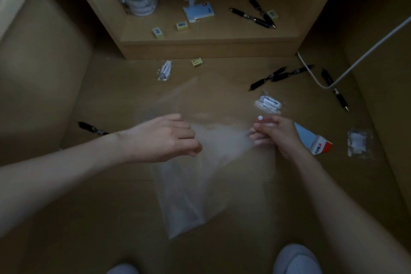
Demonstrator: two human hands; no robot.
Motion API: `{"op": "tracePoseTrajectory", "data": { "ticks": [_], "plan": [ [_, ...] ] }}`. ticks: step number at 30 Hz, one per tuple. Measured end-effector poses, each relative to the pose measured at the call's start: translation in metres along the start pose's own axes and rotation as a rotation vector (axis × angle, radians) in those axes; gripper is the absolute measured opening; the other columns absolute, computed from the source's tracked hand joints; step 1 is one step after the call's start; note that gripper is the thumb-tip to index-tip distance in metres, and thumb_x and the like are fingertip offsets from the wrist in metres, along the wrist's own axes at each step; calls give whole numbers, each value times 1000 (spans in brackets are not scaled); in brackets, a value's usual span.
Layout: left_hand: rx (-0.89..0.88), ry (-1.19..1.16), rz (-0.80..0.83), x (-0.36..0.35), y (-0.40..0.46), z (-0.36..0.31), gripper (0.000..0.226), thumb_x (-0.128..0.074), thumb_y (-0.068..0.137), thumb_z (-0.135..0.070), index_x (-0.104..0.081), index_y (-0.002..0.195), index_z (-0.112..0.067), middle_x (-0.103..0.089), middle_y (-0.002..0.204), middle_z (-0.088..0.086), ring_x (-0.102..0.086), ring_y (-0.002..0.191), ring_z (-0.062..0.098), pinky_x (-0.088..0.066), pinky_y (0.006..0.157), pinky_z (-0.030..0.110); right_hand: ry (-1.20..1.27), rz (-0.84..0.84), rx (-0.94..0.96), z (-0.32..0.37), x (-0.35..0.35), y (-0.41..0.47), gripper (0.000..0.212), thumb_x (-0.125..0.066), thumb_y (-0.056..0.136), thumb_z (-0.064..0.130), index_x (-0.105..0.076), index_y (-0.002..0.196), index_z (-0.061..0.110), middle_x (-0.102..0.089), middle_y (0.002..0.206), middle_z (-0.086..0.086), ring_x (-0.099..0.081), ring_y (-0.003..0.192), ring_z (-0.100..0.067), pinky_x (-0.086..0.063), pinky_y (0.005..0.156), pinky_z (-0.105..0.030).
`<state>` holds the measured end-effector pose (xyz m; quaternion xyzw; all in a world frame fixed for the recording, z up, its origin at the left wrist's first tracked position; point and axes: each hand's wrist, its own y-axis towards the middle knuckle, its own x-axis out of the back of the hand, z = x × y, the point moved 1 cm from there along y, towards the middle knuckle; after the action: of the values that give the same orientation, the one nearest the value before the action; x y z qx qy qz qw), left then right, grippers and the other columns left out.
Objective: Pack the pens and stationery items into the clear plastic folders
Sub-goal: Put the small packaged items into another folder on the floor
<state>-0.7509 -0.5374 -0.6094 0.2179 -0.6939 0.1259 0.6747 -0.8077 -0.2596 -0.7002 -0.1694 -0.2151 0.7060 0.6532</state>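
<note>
A person stands over a tan wooden desk (89, 207), both bare hands at the mouth of a clear plastic folder (195, 184) that hangs limp and glossy above the desk top, apparently held up so its soft film can be parted for packing. The left hand (164, 138) curls its fingers at the folder's left upper edge, though blur hides whether they truly pinch the film; the right hand (275, 133) has its fingers closed on the right edge, a small white round piece (259, 117), too small to identify, at their tips. Nothing appears to be inside the folder yet. Slim black pens (280, 75) lie scattered on the desk to the right, one more (92, 128) beyond the left forearm, others (255, 16) on the raised shelf (211, 40) behind. A flat blue, white and red pack (311, 140) lies just beside the right hand, and crinkly little packets (268, 103) and small yellow boxes (196, 62) lie farther off, still unpacked.
</note>
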Motion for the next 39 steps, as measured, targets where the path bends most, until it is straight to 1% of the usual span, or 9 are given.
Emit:
{"op": "tracePoseTrajectory", "data": {
  "ticks": [5,7,12,19,25,30,34,37,39],
  "plan": [
    [41,-36,8,3,26,1,27,-42,96,-28,-64,86,-17,-55,71,-1,-52,70,22,-36,65,33,0,57,28,11,-8,-1,15,-65,84,-3,-63,95,8,-72,76,-10,-69,59,-19,-56,51,-25],
    [67,-75,20,5,29,3,25,-42,95,-26,-62,84,-16,-56,70,-1,-51,70,23,-36,65,34,-7,43,45,13,-4,-1,15,-64,84,-5,-62,92,7,-71,75,-10,-68,57,-17,-55,50,-23],
    [119,-92,71,17,17,9,23,-41,94,-26,-61,85,-17,-59,73,-2,-50,69,21,-24,65,28,-19,-24,13,5,14,3,14,-62,85,-5,-61,89,8,-69,82,-16,-68,56,-14,-55,51,-21],
    [97,-49,56,19,16,4,28,-41,97,-28,-65,87,-16,-54,71,0,-49,68,22,-31,66,30,-3,-20,-2,3,3,4,13,-64,85,-3,-63,95,4,-70,81,-17,-68,60,-18,-56,53,-24],
    [82,-22,37,9,22,2,30,-41,98,-30,-67,94,-15,-59,80,1,-57,72,22,-39,72,30,35,24,37,9,-2,2,21,-66,84,-3,-61,99,12,-67,84,-17,-70,61,-21,-58,55,-26],
    [72,10,27,-2,31,6,29,-42,98,-32,-68,98,-18,-59,81,0,-58,76,22,-39,75,31,59,66,53,13,-5,2,18,-63,87,1,-61,101,13,-67,89,-16,-70,60,-20,-59,56,-28],
    [222,72,-15,-14,37,5,27,-44,93,-35,-69,93,-25,-61,84,-2,-56,90,23,-41,88,41,49,96,69,15,-1,6,23,-60,89,0,-60,109,9,-69,92,-15,-70,63,-20,-58,56,-28],
    [386,98,43,-15,42,2,28,-43,88,-35,-69,88,-24,-59,86,2,-58,94,31,-48,82,55,49,89,92,16,5,11,27,-58,88,-4,-59,113,5,-69,93,-15,-70,65,-19,-58,58,-28],
    [497,109,118,-13,43,2,26,-46,85,-36,-67,84,-21,-58,92,8,-56,103,38,-43,83,69,48,88,111,15,6,13,26,-58,88,-5,-59,113,3,-69,90,-14,-70,65,-19,-59,59,-28]
  ]
}}
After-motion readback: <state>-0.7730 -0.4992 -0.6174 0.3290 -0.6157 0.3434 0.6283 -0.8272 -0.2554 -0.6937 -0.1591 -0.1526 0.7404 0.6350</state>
